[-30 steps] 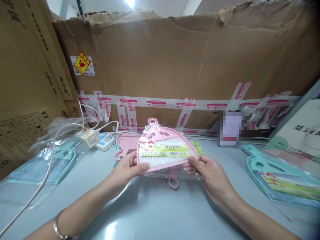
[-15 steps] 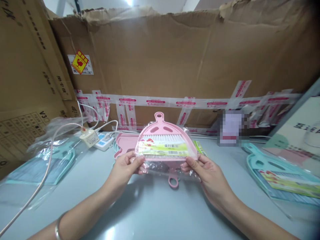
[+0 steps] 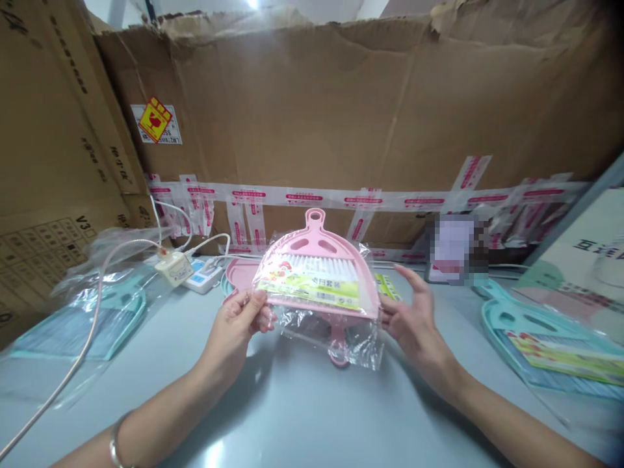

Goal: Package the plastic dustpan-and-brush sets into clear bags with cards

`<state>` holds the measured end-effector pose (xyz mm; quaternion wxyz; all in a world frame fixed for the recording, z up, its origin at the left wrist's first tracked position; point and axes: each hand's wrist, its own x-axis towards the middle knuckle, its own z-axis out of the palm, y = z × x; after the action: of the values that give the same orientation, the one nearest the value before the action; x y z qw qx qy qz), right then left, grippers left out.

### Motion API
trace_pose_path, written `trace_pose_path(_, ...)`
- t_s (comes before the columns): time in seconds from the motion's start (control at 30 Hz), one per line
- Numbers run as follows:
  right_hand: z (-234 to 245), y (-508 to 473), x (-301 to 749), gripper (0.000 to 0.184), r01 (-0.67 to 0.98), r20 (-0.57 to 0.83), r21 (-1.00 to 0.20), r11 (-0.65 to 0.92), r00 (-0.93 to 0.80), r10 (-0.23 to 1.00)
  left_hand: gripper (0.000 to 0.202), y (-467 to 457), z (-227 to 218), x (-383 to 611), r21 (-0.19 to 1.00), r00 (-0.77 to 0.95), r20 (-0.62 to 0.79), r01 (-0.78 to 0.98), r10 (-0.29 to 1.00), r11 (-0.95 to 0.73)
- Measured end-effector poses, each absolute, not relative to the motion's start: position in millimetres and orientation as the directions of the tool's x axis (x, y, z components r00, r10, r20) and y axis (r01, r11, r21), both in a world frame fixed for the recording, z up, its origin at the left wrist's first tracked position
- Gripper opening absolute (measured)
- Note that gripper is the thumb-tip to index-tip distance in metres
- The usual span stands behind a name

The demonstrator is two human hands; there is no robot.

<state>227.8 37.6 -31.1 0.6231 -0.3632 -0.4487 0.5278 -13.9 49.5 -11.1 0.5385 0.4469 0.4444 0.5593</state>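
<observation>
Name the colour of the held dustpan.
The dustpan is pink, shown best in the head view.

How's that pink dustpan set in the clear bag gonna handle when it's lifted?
The pink dustpan set is probably stiff, since its pan looks unbent where the left hand pinches one corner. The clear bag may feel slippery, judging by its glossy sheen, and its loose lower edge, hanging below the pan, would likely flop.

a ceiling light glows overhead, glare spots the tabletop, upper right corner dark.
</observation>
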Motion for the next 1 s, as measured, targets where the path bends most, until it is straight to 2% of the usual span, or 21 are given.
trace_pose_path(0.1,-32,39,234,0.047,-0.115,0.324,-0.942,0.316,-0.052,0.945,0.031,48,-10,-14,0.975,-0.015,-0.004,-0.222,1.000,0.000)
trace_pose_path(0.2,-30,39,227,0.035,0.128,0.431,-0.889,0.440,-0.094,0.897,0.030,46,-9,-12,0.983,-0.002,0.003,-0.185,1.000,-0.004)
trace_pose_path(0.3,-29,40,219,0.015,0.157,0.422,-0.897,0.413,0.024,0.906,0.031,44,-8,-10,0.994,0.042,0.047,-0.100,0.998,-0.043)
trace_pose_path(0.4,-32,43,217,0.025,0.076,0.342,-0.940,0.334,0.153,0.927,0.030,42,-7,-10,0.993,0.129,0.108,-0.056,0.986,-0.101)
trace_pose_path(0.43,-33,44,217,0.028,0.039,0.321,-0.947,0.320,0.183,0.929,0.038,41,-8,-10,0.989,0.166,0.145,-0.061,0.975,-0.137)
trace_pose_path(0.53,-36,47,218,0.030,-0.062,0.281,-0.951,0.303,0.235,0.930,0.095,40,-11,-13,0.957,0.285,0.281,-0.004,0.917,-0.292)
trace_pose_path(0.57,-37,47,218,0.029,-0.080,0.272,-0.951,0.298,0.239,0.932,0.100,40,-12,-14,0.936,0.314,0.311,0.063,0.897,-0.347)
trace_pose_path(0.6,-37,47,218,0.029,-0.093,0.265,-0.952,0.293,0.238,0.935,0.093,40,-13,-15,0.909,0.323,0.330,0.144,0.887,-0.391)
trace_pose_path(0.7,-38,44,216,0.029,-0.094,0.268,-0.952,0.292,0.208,0.941,0.031,43,-14,-15,0.835,0.196,0.388,0.338,0.901,-0.433)
trace_pose_path(0.73,-38,42,214,0.028,-0.081,0.281,-0.950,0.301,0.194,0.940,0.016,44,-14,-15,0.827,0.136,0.407,0.365,0.903,-0.427)
trace_pose_path(0.87,-36,37,208,0.022,-0.051,0.342,-0.934,0.355,0.173,0.924,0.019,46,-16,-10,0.871,0.025,0.398,0.302,0.917,-0.387)
trace_pose_path(0.9,-35,36,207,0.027,-0.085,0.344,-0.928,0.362,0.173,0.923,0.019,46,-17,-9,0.892,0.016,0.375,0.267,0.927,-0.366)
trace_pose_path(1.0,-29,34,204,0.065,-0.246,0.303,-0.910,0.333,0.152,0.941,0.024,49,-22,-7,0.944,-0.064,0.306,0.148,0.950,-0.294)
